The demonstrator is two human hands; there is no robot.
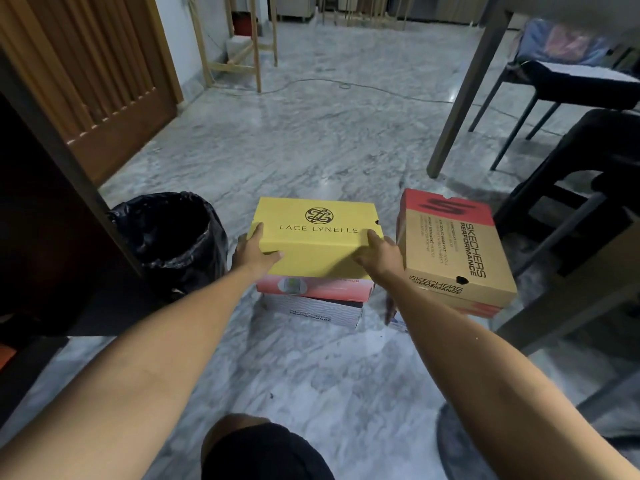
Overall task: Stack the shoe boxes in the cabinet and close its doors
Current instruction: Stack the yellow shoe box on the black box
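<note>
On the marble floor [311,150] I had my left hand [254,252] and right hand [379,254] clamping the yellow box [317,237] atop its stack, where an uneven lift could topple the pink box [315,289] beneath.

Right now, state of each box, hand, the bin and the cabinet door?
yellow box: lid closed, on top of the left stack, held at both ends
left hand: grips the yellow box's left end
right hand: grips its right end
pink box: closed, under the yellow box
white box: closed, bottom of that stack, on the floor
brown box: closed, on a red box, untouched
bin: open, black liner
cabinet door: open
</note>
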